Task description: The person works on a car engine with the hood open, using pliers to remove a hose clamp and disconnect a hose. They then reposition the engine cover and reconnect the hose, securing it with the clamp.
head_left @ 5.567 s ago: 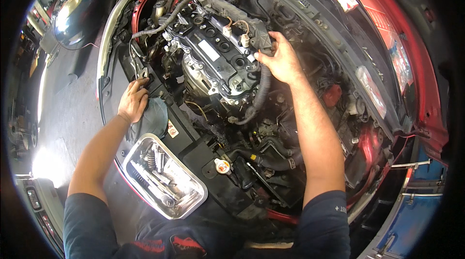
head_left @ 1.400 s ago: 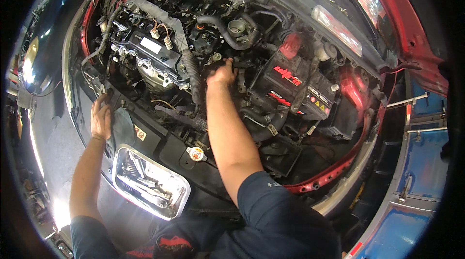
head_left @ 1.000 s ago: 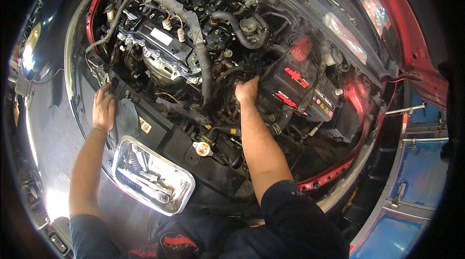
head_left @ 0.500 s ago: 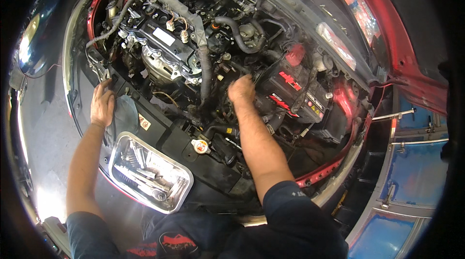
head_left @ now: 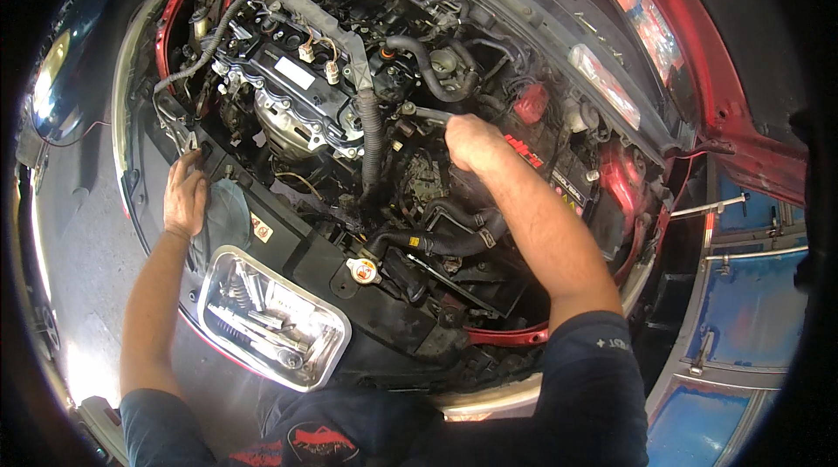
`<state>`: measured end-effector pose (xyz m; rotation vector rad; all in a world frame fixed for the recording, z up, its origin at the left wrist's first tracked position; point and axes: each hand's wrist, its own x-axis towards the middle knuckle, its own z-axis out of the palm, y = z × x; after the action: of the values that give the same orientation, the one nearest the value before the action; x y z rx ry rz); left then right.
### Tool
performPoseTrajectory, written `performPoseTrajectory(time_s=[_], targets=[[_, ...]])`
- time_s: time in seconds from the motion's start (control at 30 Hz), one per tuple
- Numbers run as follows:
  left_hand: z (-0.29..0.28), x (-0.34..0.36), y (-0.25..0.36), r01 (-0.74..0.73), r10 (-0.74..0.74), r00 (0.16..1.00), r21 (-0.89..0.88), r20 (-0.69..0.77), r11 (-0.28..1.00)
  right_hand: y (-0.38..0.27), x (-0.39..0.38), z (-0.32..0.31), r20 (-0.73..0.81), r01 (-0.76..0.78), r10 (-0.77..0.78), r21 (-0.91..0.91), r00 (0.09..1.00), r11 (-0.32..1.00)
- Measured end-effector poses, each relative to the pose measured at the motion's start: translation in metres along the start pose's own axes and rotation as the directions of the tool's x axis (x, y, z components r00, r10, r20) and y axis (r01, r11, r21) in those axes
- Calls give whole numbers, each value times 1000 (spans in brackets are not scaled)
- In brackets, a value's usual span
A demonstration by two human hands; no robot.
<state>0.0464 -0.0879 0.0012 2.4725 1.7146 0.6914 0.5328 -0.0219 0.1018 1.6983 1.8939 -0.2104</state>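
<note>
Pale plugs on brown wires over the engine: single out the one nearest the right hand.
The lower-right plug is nearest the right hand. The other plug sits farther up and to the left, so farther from that hand.

Engine (head_left: 305,87): left half of the bay; corrugated hose (head_left: 370,148) along its right end. Battery (head_left: 563,168): farther right, under the right forearm (head_left: 550,223) (partly hidden from where I stand). Right hand (head_left: 471,142): right of the hose. Left hand (head_left: 186,196): at the front panel's (head_left: 297,244) left end, cloth (head_left: 229,209) just to its right. Tray (head_left: 347,336): before the panel, tools (head_left: 271,327) inside. Radiator cap (head_left: 363,271): beyond the tray, rightward.
</note>
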Motion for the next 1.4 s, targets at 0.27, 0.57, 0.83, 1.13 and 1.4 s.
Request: performPoseTrajectory(time_s=[0.27, 0.57, 0.83, 1.13, 1.4], targets=[[1, 1, -1, 4, -4, 1000, 14, 0, 1000, 44, 17, -44, -56, 109, -117, -132, 992, 985], [1, -2, -2, -14, 14, 1000, 35, -16, 999, 112, 62, -25, -114, 47, -34, 115, 993, 992], [2, -2, -3, -6, 6, 1000, 15, -2, 1000, 132, 106, -23, 97, -72, 64, 73, 993, 995], [-10, 19, 36, 97, -100, 995, 138, 12, 986, 114, 68, -32, -13, 121, -120, 59, 993, 991], [34, 91, 215, -212, 334, 930, -521, 151, 827, 97, 34, -13, -260, 135, -148, -66, 954, 989]])
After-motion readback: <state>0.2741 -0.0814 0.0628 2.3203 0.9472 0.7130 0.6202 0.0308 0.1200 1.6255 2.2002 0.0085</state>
